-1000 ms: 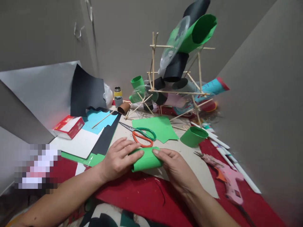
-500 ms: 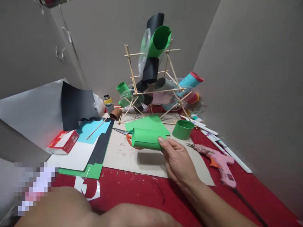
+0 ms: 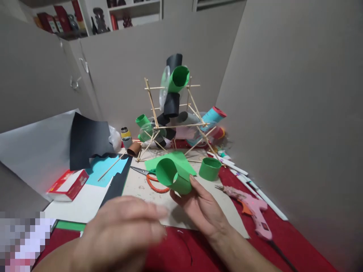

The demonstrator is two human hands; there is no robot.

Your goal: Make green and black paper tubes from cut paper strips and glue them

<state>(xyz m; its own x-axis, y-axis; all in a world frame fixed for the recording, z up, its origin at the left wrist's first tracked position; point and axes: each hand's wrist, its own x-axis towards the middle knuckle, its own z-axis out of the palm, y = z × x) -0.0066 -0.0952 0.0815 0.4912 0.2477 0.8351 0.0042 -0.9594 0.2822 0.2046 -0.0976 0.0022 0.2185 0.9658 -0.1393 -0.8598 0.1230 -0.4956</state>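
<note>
Moved closer to the green tube pinched in the right hand, the blurred left hand looks unclenched and empty.

Dim, greyish light here, the right-hand wall flat and dull! Motion blur smears the left grip, low and left of centre; mid-frame, the green tube reads fairly crisp. Soft shadow on the pale board, wide-angle stretch towards the edges, blocky pixels masking the lower-left corner.
</note>
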